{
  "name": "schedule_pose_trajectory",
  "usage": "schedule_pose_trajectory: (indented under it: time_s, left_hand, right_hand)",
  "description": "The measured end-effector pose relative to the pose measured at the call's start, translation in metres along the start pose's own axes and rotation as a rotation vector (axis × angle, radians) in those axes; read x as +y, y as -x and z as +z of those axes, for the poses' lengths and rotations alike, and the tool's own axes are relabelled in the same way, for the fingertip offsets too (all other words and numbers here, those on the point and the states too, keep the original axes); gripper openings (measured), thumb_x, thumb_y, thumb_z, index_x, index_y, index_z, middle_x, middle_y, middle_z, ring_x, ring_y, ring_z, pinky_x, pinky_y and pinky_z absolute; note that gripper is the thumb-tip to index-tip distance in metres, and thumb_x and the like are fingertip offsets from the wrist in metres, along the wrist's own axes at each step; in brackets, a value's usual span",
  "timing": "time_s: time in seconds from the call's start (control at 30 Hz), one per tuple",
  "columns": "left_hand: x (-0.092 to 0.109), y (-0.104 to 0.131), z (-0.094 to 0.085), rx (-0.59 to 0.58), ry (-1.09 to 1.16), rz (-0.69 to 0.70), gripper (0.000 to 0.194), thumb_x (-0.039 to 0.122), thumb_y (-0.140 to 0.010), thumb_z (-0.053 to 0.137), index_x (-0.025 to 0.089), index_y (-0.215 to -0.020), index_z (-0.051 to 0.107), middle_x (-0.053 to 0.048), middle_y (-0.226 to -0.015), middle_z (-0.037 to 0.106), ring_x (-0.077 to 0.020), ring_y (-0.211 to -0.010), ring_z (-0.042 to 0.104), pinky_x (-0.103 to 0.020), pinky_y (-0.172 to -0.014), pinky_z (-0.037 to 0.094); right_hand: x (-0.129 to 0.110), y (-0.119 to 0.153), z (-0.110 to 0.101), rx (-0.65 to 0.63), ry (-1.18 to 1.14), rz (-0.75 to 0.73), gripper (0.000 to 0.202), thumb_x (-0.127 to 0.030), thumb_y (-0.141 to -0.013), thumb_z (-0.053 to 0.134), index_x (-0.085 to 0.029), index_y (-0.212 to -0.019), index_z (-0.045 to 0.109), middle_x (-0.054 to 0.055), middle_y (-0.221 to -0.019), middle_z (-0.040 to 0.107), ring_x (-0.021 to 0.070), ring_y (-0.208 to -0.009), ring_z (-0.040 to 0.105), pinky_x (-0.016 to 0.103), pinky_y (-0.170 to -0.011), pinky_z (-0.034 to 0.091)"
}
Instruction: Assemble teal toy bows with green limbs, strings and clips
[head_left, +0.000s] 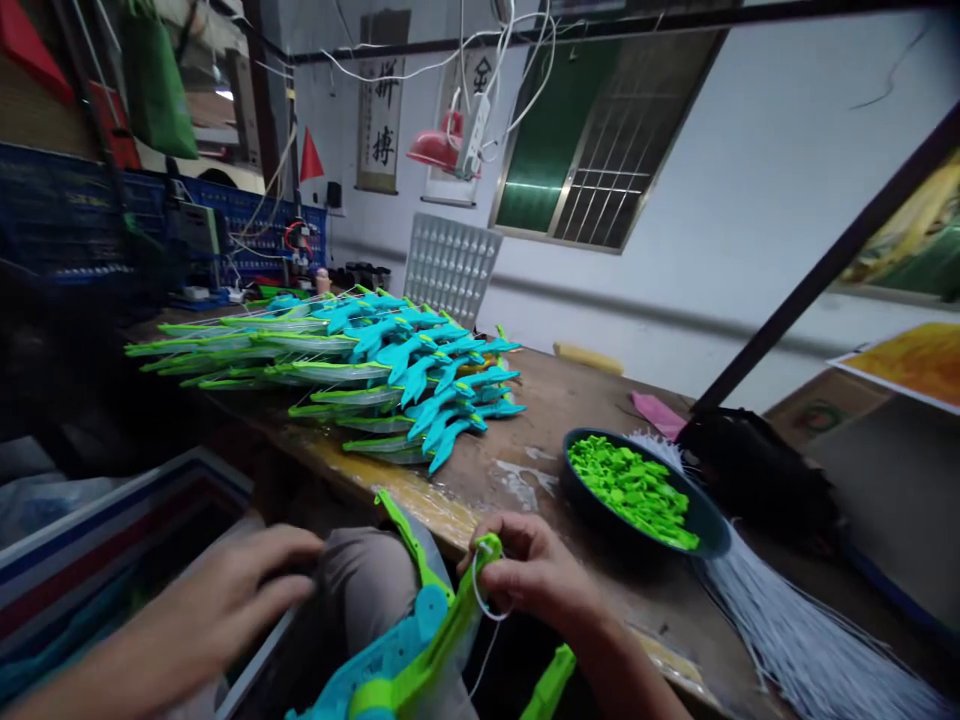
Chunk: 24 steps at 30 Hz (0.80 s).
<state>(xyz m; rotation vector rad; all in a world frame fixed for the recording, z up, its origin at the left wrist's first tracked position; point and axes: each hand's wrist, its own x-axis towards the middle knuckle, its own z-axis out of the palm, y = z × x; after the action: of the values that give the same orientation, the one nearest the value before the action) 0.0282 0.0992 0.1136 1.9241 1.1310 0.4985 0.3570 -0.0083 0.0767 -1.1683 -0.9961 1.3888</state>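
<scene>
Place: small assembly workshop; toy production bench
Work surface: worn, paint-stained wooden workbench [570, 420]
Stock: large stacked pile of identical teal-and-green plastic toy bows [360, 375]; dark round bowl [705, 520] filled with small bright green plastic parts [634, 490]; bundle of white cut cords [795, 640]
Fixtures: blue storage bins [67, 215] along the wall; white power strip [475, 135] hanging from overhead cables

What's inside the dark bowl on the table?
The dark bowl holds a heap of small bright green plastic pieces. They cover most of the bottom, so anything lying beneath them cannot be seen. White strings lie beside the bowl, not in it.
</scene>
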Motion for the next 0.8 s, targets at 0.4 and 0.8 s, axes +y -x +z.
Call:
schedule_pose_trajectory:
  time_s: [0.4,0.8]
  left_hand:
    - [0.02,-0.037,0.142,-0.758,0.832,-0.053,0.057,0.063,-0.081,0.073,0.018,-0.116,0.066,-0.005,-0.09,0.071,-0.0178,-0.081,0.064,-0.031,-0.079,0.046]
    - [0.031,-0.039,0.14,-0.672,1.125,-0.184,0.07,0.07,-0.08,0.069,0.011,-0.118,0.07,-0.01,-0.078,0.071,-0.0154,-0.065,0.061,-0.026,-0.064,0.038]
  right_hand:
    - [-0.025,0.032,-0.04,0.01,0.297,0.022,0.042,-0.049,-0.068,0.09,-0.014,-0.089,0.076,0.001,-0.076,0.068,0.0127,-0.068,0.059,0.022,-0.064,0.045]
    - [-0.076,0.057,-0.07,0.622,1.264,-0.7,0.021,-0.034,-0.095,0.063,-0.023,-0.109,0.073,0.011,-0.121,0.069,0.0291,-0.116,0.062,0.046,-0.102,0.048]
